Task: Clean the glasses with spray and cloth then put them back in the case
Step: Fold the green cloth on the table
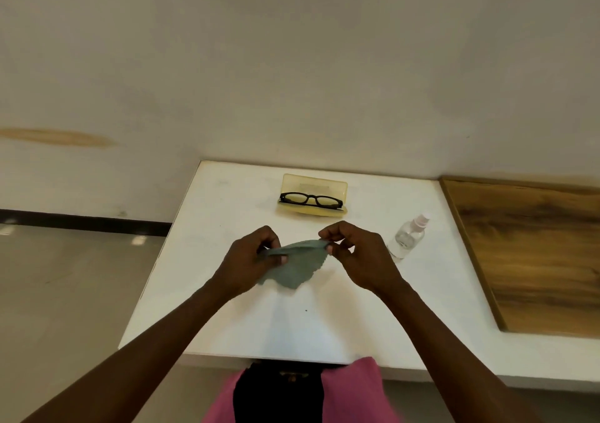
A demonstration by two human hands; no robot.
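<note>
Both hands raised over the white tabletop (227, 318), sharing one grey-green cloth (293, 265). Left hand (251, 258) curled round the cloth's left end, thumb pressed on top, fingers tucked beneath. Right hand (355, 254) pinching the cloth's upper right corner between thumb and forefinger, other fingers loosely curled. Cloth stretched between the two grips, its lower edge hanging free in a rumpled fold just above the tabletop. Farther back, near the wall, an open yellowish translucent case (313, 195), lid tipped up behind. Black-framed glasses (311, 199) lying in the case's lower half, lenses facing the camera, arms folded. To the right of the hands, just beside the right wrist, a small clear spray bottle (407, 237) standing on the tabletop, pale pink nozzle on top, liquid low inside. At far right, a wood-grain panel (532, 254) butting against the tabletop's edge. At bottom centre, pink and black clothing (350, 390).
</note>
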